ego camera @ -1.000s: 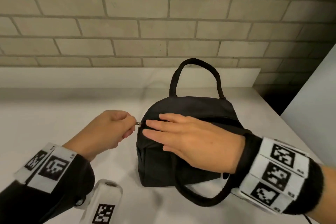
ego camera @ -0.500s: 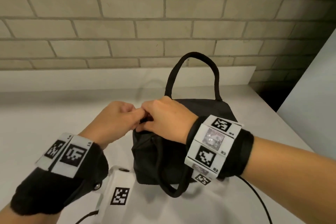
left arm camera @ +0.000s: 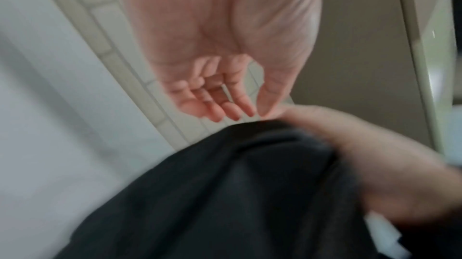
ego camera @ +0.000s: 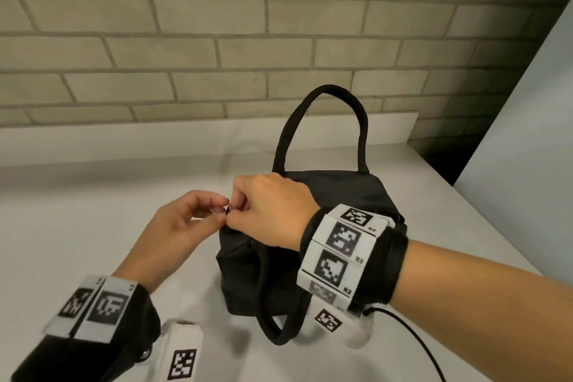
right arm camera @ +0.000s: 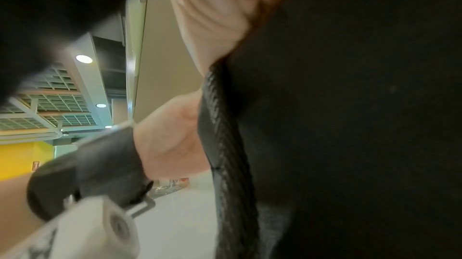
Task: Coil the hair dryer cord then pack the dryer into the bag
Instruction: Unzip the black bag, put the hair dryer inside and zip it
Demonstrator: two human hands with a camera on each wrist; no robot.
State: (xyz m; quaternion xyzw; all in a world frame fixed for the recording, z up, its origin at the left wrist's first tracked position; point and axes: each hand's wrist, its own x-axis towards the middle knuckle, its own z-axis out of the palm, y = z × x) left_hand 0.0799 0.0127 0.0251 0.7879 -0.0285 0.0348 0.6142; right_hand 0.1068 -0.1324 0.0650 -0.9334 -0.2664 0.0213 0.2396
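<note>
Bag point(ego camera: 313, 245) stands upright on the tabletop point(ego camera: 93, 226), one handle raised, the other hanging down its front. Right hand point(ego camera: 269, 211) grips the bag's top left corner, fingers curled. Left hand point(ego camera: 183, 223) beside it, fingers loosely curled, thumb touching the right hand. Dryer not visible.

Black fabric bag point(ego camera: 338, 205) with black looped handles on a white counter point(ego camera: 93, 220). Behind, beige-grey brick wall point(ego camera: 217, 25) with paler mortar lines. Black wrist bands point(ego camera: 381, 267) carrying white tags printed with black square-code patterns. White camera housing point(ego camera: 183, 347) bearing the same black-and-white code.
</note>
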